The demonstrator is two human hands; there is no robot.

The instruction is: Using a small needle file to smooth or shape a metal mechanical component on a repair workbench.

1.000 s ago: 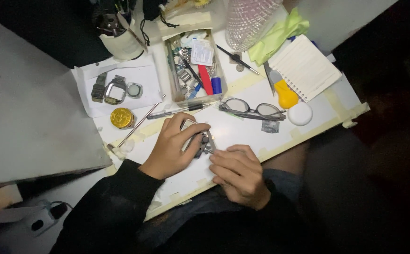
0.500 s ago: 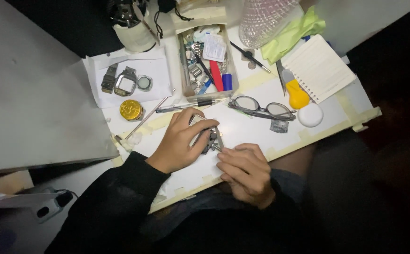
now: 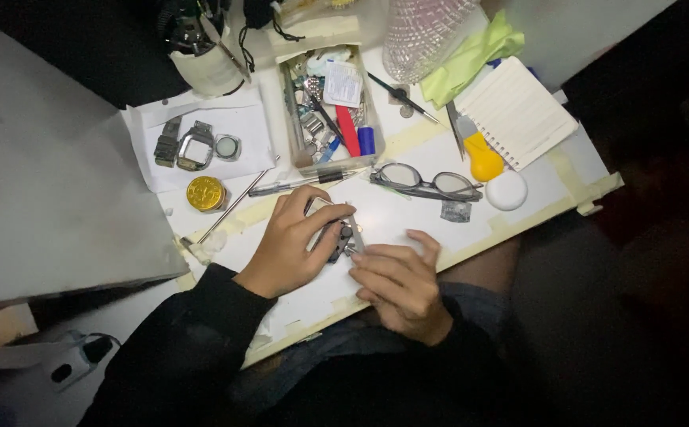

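Left hand [image 3: 289, 249] has its grip wrapped around a small dark metal watch part [image 3: 338, 239], pinning it down at the middle of the white surface [image 3: 407, 217]. Right hand [image 3: 400, 285] sits just beside it, fingertips [image 3: 360, 255] touching the piece, grip narrow. Behind them, an open clear tray [image 3: 330, 107] is crammed with a red tool, blue tube, white packet and metal bits. Glasses [image 3: 423, 182] lie nearby.

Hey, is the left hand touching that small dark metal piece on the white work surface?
Touching. The head view shows the left hand with fingers curled over the small dark metal piece, pinning it on the white work surface.
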